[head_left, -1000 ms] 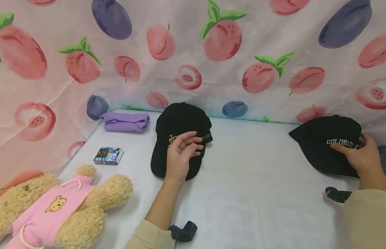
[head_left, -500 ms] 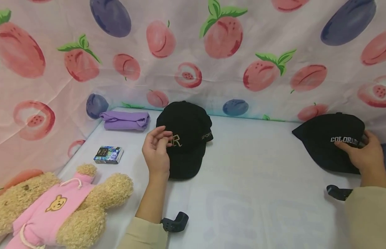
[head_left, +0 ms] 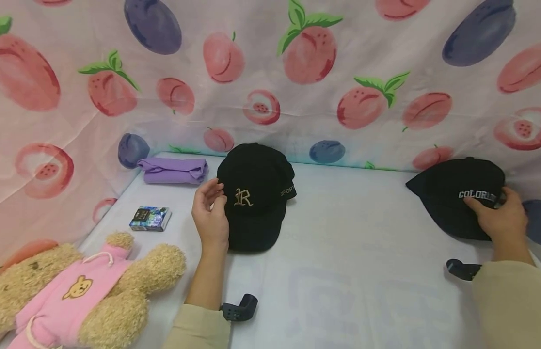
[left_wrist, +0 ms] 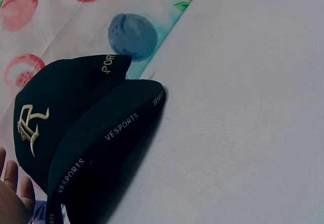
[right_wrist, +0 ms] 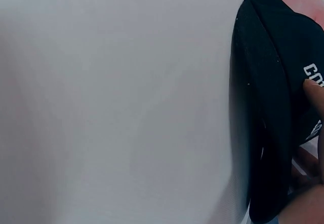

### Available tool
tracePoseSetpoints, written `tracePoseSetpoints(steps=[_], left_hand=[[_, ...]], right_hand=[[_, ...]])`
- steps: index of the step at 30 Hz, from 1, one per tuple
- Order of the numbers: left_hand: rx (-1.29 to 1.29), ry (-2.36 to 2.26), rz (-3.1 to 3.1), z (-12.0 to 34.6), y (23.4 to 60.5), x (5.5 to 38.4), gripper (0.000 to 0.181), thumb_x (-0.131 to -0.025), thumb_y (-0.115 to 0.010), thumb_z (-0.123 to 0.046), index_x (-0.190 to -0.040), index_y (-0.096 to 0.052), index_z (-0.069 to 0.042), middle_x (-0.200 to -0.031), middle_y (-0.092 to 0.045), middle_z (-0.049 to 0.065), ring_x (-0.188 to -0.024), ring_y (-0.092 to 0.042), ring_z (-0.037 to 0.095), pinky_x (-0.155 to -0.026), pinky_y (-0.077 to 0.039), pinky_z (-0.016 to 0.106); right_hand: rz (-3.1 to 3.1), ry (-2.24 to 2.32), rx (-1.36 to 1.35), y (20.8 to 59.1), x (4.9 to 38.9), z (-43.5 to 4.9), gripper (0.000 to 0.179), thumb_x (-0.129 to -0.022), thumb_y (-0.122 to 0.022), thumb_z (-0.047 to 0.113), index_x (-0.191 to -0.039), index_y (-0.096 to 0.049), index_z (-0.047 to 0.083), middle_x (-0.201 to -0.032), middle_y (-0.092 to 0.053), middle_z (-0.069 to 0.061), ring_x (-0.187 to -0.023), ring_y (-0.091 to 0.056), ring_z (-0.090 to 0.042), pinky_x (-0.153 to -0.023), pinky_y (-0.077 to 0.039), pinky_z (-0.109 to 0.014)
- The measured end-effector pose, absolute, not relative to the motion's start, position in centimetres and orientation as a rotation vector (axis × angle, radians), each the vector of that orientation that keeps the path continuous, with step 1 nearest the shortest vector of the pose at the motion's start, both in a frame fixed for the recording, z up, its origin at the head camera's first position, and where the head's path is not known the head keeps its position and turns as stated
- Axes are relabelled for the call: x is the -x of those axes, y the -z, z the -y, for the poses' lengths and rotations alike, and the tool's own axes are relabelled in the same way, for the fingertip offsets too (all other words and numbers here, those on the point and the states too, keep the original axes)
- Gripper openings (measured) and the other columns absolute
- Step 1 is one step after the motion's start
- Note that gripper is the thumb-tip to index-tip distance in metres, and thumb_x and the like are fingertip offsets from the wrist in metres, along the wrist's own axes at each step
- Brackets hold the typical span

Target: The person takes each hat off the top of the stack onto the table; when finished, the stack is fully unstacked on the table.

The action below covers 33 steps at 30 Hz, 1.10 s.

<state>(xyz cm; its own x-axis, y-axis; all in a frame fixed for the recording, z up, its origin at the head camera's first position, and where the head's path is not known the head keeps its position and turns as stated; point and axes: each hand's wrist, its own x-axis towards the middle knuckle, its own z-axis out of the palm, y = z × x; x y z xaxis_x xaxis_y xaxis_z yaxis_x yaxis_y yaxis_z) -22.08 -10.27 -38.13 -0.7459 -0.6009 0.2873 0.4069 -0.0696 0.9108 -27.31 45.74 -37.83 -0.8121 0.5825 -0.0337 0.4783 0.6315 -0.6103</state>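
A black baseball cap with a gold "R" [head_left: 250,167] rests on the white surface left of centre, brim toward me. My left hand [head_left: 211,218] is beside its left edge with loosely bent fingers; in the left wrist view the fingertips [left_wrist: 10,173] appear just off the cap, and whether any touch it is unclear. At the far right, a second black cap lettered "COLORADO" [head_left: 449,213] has its brim angled toward the lower left. My right hand [head_left: 505,220] grips that cap's right side, thumb on the front and fingers behind; the last letters are covered.
A folded purple cloth [head_left: 174,172] lies at the back left, with a small blue patterned box [head_left: 150,219] nearer. A teddy bear in a pink top [head_left: 65,300] lies at the front left. The fruit-print curtain [head_left: 292,102] rises along the back and left.
My left hand has moved left, from in front of the "R" cap to its left edge, uncovering the gold letter. My right hand still holds the "COLORADO" cap in about the same place.
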Motion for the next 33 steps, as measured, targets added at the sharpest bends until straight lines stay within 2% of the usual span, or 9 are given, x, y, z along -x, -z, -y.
tracePoseSetpoints(steps=[5, 9, 15, 20, 23, 26, 30, 33], left_hand=[[-0.26, 1.878, 1.563, 10.6, 38.4, 22.2, 0.039, -0.089, -0.052, 0.01, -0.125, -0.063, 0.006, -0.114, -0.067, 0.016, -0.11, -0.06, 0.03, -0.09, -0.05, 0.021], [-0.334, 1.859, 1.607, 11.0, 38.9, 22.4, 0.04, -0.088, -0.052, 0.009, -0.126, -0.063, 0.002, -0.118, -0.066, 0.019, -0.112, -0.06, 0.03, -0.091, -0.049, 0.02], [-0.35, 1.855, 1.636, 11.6, 39.1, 22.4, 0.044, -0.087, -0.053, 0.007, -0.129, -0.062, 0.001, -0.122, -0.065, 0.022, -0.116, -0.058, 0.034, -0.097, -0.046, 0.025], [-0.37, 1.874, 1.667, 12.0, 39.3, 22.5, 0.045, -0.088, -0.053, 0.004, -0.132, -0.061, 0.0, -0.125, -0.063, 0.023, -0.12, -0.056, 0.033, -0.099, -0.043, 0.027], [-0.368, 1.911, 1.665, 12.2, 39.4, 22.5, 0.045, -0.088, -0.053, 0.004, -0.132, -0.061, 0.0, -0.125, -0.062, 0.021, -0.121, -0.054, 0.033, -0.1, -0.042, 0.027], [-0.352, 1.936, 1.668, 12.5, 39.6, 22.5, 0.048, -0.087, -0.053, 0.005, -0.134, -0.059, 0.002, -0.125, -0.062, 0.02, -0.122, -0.053, 0.032, -0.102, -0.041, 0.027], [-0.361, 1.932, 1.71, 12.8, 39.7, 22.5, 0.051, -0.087, -0.053, 0.003, -0.137, -0.058, 0.001, -0.13, -0.059, 0.022, -0.125, -0.051, 0.033, -0.105, -0.038, 0.031], [-0.361, 1.931, 1.748, 12.9, 39.7, 22.5, 0.052, -0.087, -0.053, 0.002, -0.139, -0.056, 0.0, -0.135, -0.056, 0.025, -0.129, -0.048, 0.035, -0.11, -0.037, 0.038]], right_hand=[[2.642, -0.93, 0.875, 37.7, 27.1, -45.1, 0.085, -0.103, -0.053, 0.037, -0.163, -0.007, -0.002, -0.169, -0.011, -0.03, -0.154, -0.016, -0.052, -0.126, -0.017, -0.062], [2.568, -0.952, 0.894, 37.8, 27.0, -44.6, 0.081, -0.103, -0.051, 0.035, -0.164, -0.01, 0.0, -0.167, -0.018, -0.031, -0.153, -0.021, -0.05, -0.126, -0.02, -0.061], [2.434, -0.998, 0.952, 37.6, 26.9, -43.7, 0.077, -0.102, -0.05, 0.034, -0.164, -0.016, 0.004, -0.164, -0.025, -0.029, -0.152, -0.025, -0.045, -0.125, -0.023, -0.058], [2.262, -1.1, 1.099, 36.8, 26.9, -42.9, 0.069, -0.1, -0.047, 0.031, -0.163, -0.025, 0.012, -0.163, -0.027, -0.019, -0.151, -0.029, -0.033, -0.126, -0.027, -0.045], [2.177, -1.141, 1.141, 36.2, 26.7, -42.1, 0.064, -0.1, -0.048, 0.032, -0.161, -0.03, 0.02, -0.16, -0.031, -0.007, -0.15, -0.03, -0.025, -0.126, -0.028, -0.038], [2.114, -1.167, 1.129, 35.9, 26.7, -41.4, 0.062, -0.1, -0.051, 0.033, -0.159, -0.034, 0.028, -0.151, -0.036, 0.01, -0.147, -0.032, -0.019, -0.124, -0.029, -0.033], [2.059, -1.225, 1.083, 35.7, 26.5, -40.6, 0.06, -0.098, -0.056, 0.035, -0.155, -0.039, 0.034, -0.133, -0.036, 0.026, -0.132, -0.037, -0.002, -0.12, -0.031, -0.028], [2.053, -1.256, 1.052, 35.5, 26.3, -40.1, 0.059, -0.097, -0.059, 0.035, -0.153, -0.04, 0.035, -0.122, -0.035, 0.03, -0.117, -0.034, 0.008, -0.115, -0.032, -0.025]])
